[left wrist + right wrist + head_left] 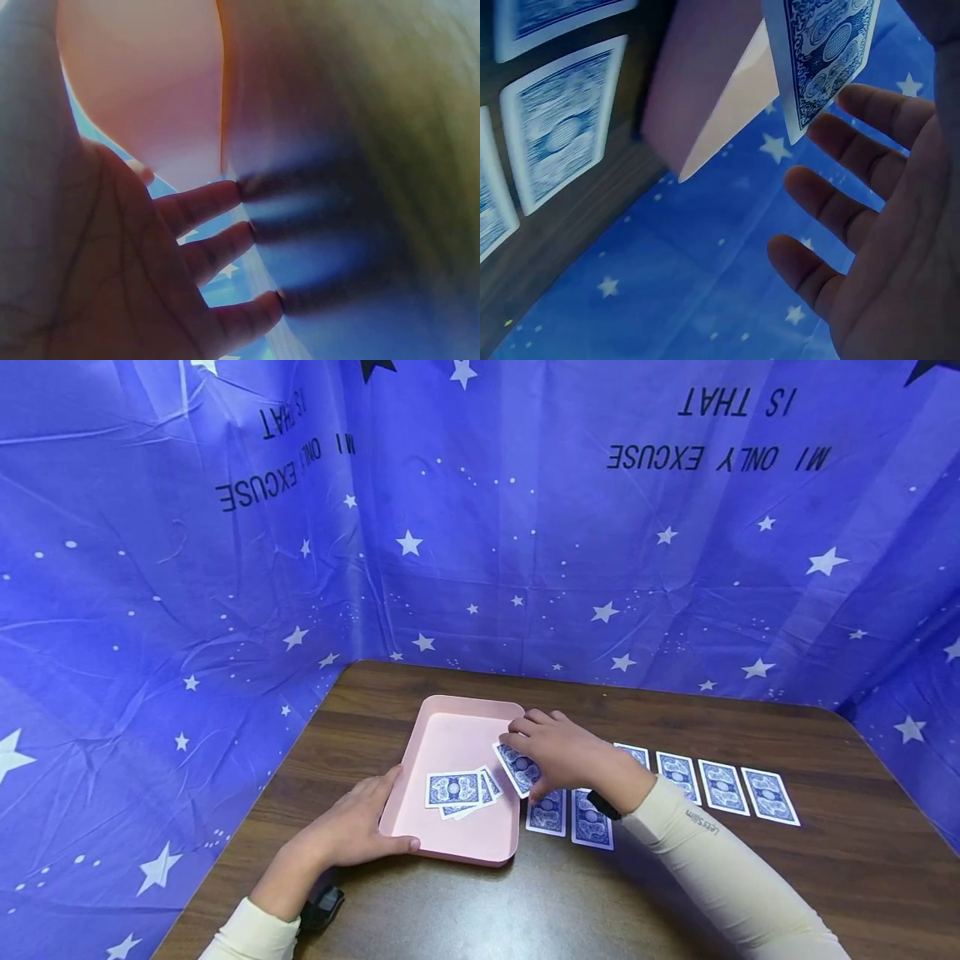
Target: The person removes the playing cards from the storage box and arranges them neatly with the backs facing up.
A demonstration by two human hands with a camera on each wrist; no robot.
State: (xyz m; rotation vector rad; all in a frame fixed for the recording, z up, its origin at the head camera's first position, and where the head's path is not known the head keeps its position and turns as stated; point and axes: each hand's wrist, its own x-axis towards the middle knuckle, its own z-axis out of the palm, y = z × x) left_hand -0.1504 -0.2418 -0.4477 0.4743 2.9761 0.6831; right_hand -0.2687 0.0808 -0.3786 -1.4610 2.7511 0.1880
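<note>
My right hand (pixel 566 756) pinches a blue-backed playing card (pixel 519 768) by its edges, tilted above the right rim of a pink tray (pixel 442 727). In the right wrist view the card (pixel 829 52) stands off the table, and the other fingers are spread loosely. The left hand (pixel 356 818) rests against the tray's left near corner, its thumb along the front wall. Its fingers look fairly straight in the left wrist view, their tips touching the table. Inside the tray a few cards (pixel 453 789) lie overlapped, backs up.
Right of the tray, two face-down cards (pixel 592 831) lie near the front. Several more (pixel 723 787) form a row farther right, partly hidden by the right arm. The brown wooden table (pixel 450 681) meets a blue star-patterned curtain (pixel 525 527) at the back and left.
</note>
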